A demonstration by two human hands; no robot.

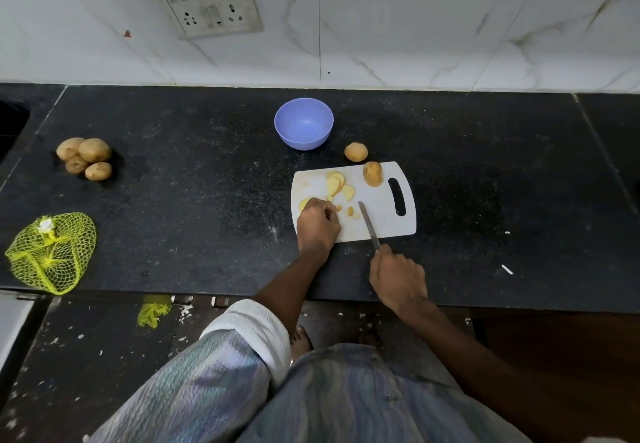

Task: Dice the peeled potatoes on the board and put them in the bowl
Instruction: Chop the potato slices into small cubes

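Left hand (318,224) is curled down over a potato piece (303,203) at the board's near-left corner, fingers closed on it. Right hand (398,278) grips a knife (368,224) by the handle, off the board's near edge; blade lies w/ its tip toward mid-board, just right of small cut bits (350,211). White cutting board (388,207) sits mid-counter, handle slot at its right edge. Slices (338,184) lie near the board's centre; a whole potato (373,173) at its far-right corner. Another potato (356,152) on the counter (207,183) just past the board's far edge. Blue bowl (304,123) beyond that, nothing visible inside. Four potatoes (85,158) grouped toward the counter's left end; yellow net bag (52,252) at the near-left edge.
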